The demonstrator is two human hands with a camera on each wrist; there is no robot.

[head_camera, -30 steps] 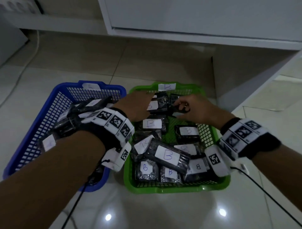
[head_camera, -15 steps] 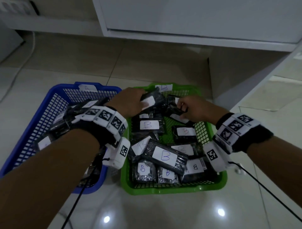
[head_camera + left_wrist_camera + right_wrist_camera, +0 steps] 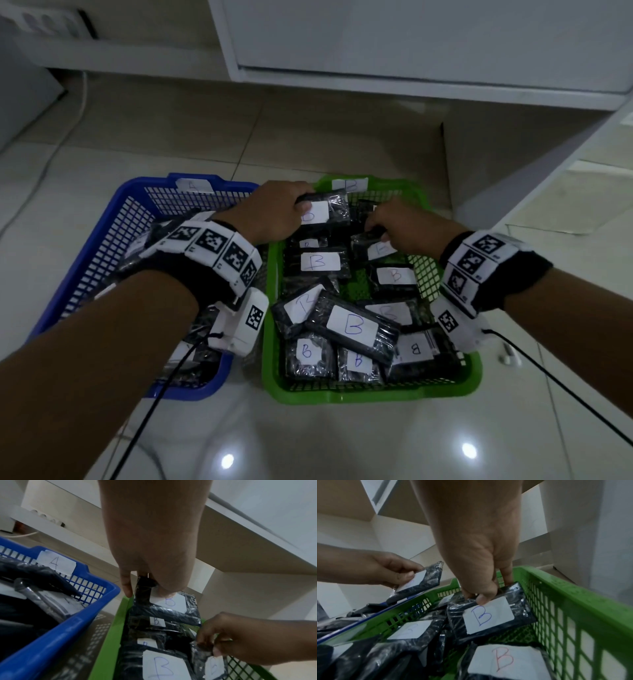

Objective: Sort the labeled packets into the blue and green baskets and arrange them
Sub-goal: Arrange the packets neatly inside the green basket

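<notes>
Packets: black plastic-wrapped packets with white labels marked B fill the green basket [image 3: 371, 394]; others lie in the blue basket [image 3: 85, 274], mostly hidden behind the left forearm.
Left-hand packet [image 3: 325, 212]: a B-labelled packet, held tilted above the far left corner of the green basket, near its far rim.
Left hand [image 3: 274, 212]: pinches that packet at its left end, thumb pressed on the edge of the white label, other fingers curled underneath.
Right-hand packet [image 3: 489, 614]: a packet with a blue B on its label, in the far right part of the green basket, close beside the right wall, its far end raised.
Right hand [image 3: 400, 226]: grips the far end of this packet, thumb on the top edge of the label, fingers curled round behind it.
Nearby packets: just nearer lies one with a red B [image 3: 503, 660]; in the near half several overlap, the largest [image 3: 352, 325] lying slanted on top of others.
Green basket: right of the two, a B tag [image 3: 351, 185] on its far rim.
Blue basket: left, touching or just beside the green one, an A tag [image 3: 55, 562] on its far rim.
Wrists: both wear black bands with white marker blocks, each trailing a black cable.
Floor [image 3: 342, 445]: glossy pale tiles, two bright light reflections near.
Far side: white cabinet [image 3: 411, 41] base; a white power strip [image 3: 44, 20] and cable far left.
</notes>
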